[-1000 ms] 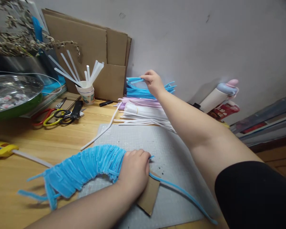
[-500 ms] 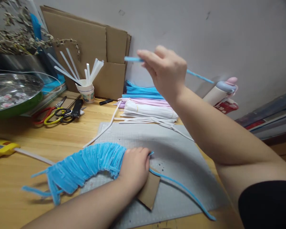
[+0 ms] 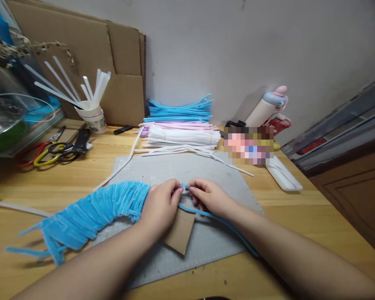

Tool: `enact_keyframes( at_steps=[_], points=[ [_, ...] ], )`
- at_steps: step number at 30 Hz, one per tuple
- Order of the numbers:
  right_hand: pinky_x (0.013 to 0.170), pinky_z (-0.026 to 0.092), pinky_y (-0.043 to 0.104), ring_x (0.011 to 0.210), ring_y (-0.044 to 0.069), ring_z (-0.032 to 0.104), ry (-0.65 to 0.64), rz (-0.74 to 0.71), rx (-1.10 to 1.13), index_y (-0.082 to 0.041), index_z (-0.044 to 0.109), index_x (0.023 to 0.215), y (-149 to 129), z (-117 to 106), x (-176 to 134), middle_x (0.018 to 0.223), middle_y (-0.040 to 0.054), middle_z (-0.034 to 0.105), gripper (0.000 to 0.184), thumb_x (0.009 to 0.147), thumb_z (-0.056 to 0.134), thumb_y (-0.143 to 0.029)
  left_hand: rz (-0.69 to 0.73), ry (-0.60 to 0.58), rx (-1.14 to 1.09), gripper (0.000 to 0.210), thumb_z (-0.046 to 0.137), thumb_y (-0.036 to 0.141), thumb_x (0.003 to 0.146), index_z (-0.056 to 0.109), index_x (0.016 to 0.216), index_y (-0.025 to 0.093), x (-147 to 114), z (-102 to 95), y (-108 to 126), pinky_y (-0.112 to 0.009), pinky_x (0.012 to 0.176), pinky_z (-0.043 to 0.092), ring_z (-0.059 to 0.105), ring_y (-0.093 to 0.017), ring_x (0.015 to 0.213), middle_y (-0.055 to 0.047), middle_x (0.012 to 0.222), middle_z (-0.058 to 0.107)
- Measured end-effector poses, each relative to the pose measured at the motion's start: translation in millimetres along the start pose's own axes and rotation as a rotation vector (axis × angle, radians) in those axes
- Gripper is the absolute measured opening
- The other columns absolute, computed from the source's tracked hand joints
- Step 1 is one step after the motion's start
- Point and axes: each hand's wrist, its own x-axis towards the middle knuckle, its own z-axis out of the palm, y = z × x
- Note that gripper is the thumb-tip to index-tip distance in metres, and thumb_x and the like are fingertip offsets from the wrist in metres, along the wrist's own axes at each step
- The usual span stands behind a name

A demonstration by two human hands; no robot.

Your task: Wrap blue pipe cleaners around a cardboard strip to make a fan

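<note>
A curved cardboard piece point(image 3: 179, 233), tightly wound with blue pipe cleaners point(image 3: 96, 208), lies across the cutting mat point(image 3: 162, 166); its bare brown end sticks out at the right. My left hand point(image 3: 161, 204) is closed over the end of the wound part, thumb and forefinger pinching at a short blue pipe cleaner tip point(image 3: 185, 186). Right beside it, my right hand point(image 3: 211, 198) pinches the blue pipe cleaner at the same spot. From under my hands a long blue strand point(image 3: 218, 216) trails to the right, partly hidden by my right forearm.
Bundles of blue point(image 3: 179, 110), pink and white pipe cleaners point(image 3: 183, 137) lie behind the mat. To the left are scissors point(image 3: 43, 156), a paper cup point(image 3: 92, 118) of white sticks and a yellow tool with a white stick. A bottle point(image 3: 262, 108) stands at the back right.
My right hand has come down from high above the mat, with its blue pipe cleaner, to meet my left hand. The view has shifted to the right.
</note>
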Motion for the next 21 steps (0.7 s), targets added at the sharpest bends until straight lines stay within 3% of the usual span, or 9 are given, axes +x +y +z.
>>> enact_keyframes(
  at_steps=[5,10,15,21],
  points=[
    [0.046,0.030,0.019,0.050,0.007,0.043,-0.004,-0.084,0.239,-0.018,0.056,0.093,-16.0,13.3,2.7,0.065,-0.0035,0.053,0.020,0.077,0.056,-0.029,-0.036,0.013,-0.117,0.017,0.046,0.028,0.089,0.060,0.082,0.021,1.2,1.3,-1.0,-0.027,0.068,0.040,0.058,-0.017,0.075,0.000,0.079,0.066],
    [0.046,0.028,0.021,0.050,0.008,0.041,0.000,-0.072,0.205,-0.020,0.054,0.079,-17.0,9.6,7.6,0.062,-0.0045,0.051,0.011,0.074,0.058,-0.028,-0.071,0.062,-0.143,0.013,0.049,0.029,0.088,0.059,0.086,0.021,1.4,1.1,0.2,-0.027,0.067,0.041,0.059,-0.017,0.074,0.000,0.080,0.066],
    [0.045,0.028,0.022,0.048,0.007,0.038,-0.019,-0.073,0.119,-0.019,0.055,0.078,-12.1,5.0,8.7,0.061,-0.0059,0.048,0.009,0.072,0.059,-0.025,-0.093,0.059,-0.176,0.010,0.051,0.028,0.087,0.058,0.092,0.022,1.3,1.9,-0.1,-0.027,0.069,0.042,0.060,-0.016,0.076,0.001,0.082,0.066],
    [0.044,0.027,0.021,0.046,0.007,0.039,-0.076,-0.017,0.278,-0.019,0.051,0.078,-12.0,6.8,7.0,0.057,-0.0076,0.046,0.016,0.070,0.061,-0.028,-0.091,0.042,-0.157,0.011,0.050,0.028,0.087,0.058,0.093,0.023,1.2,1.9,-0.5,-0.028,0.070,0.042,0.060,-0.016,0.078,0.001,0.084,0.066]
  ],
)
